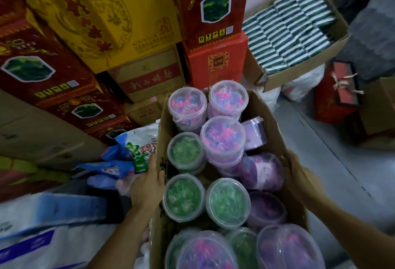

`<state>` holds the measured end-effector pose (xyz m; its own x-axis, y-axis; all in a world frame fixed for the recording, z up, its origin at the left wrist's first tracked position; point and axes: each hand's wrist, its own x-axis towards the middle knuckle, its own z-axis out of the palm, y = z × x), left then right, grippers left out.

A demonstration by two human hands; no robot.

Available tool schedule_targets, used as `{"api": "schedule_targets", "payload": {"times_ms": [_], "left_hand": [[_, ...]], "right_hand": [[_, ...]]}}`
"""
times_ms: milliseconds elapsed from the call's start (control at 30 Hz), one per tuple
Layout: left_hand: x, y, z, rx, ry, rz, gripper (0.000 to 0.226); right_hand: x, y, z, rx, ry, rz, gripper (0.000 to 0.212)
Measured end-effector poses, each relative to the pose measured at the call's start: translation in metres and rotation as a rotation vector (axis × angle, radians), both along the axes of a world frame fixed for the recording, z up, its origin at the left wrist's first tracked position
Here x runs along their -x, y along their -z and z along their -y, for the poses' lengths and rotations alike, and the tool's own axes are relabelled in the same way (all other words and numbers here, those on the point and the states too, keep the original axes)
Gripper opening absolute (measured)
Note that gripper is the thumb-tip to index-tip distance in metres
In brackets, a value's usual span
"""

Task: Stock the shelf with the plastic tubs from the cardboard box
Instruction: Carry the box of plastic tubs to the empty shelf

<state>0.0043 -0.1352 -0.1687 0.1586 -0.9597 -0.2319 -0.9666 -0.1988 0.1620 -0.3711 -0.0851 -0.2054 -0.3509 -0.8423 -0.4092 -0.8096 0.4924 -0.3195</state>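
Tubs (pixel 223 135) of pink and green stuff packed in the box (pixel 271 123), my left hand (pixel 147 185) and right hand (pixel 299 177) clamped on its side walls, cartons (pixel 102 22) stacked behind

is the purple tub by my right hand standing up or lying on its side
On its side. The purple tub shows its labelled wall facing up, unlike the upright green tub, inside the cardboard box near the right hand.

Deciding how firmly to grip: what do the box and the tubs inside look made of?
Cardboard box: brown corrugated card, matte, its rim bent, so probably soft. Tubs: clear, slightly glossy thin plastic, since the pink and green contents show through lids and walls. Likely flexible, though the picture can't confirm it.
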Motion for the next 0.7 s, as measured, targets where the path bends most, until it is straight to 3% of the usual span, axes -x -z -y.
{"api": "schedule_targets", "payload": {"times_ms": [233,700], "left_hand": [[0.0,-0.015,0.004,0.005,0.059,-0.13,0.061],[0.0,-0.042,-0.032,0.036,0.066,-0.109,0.061]], "right_hand": [[-0.001,0.001,0.005,0.138,-0.02,0.04,0.029],[0.0,-0.053,-0.037,0.243,-0.029,0.02,0.028]]}}
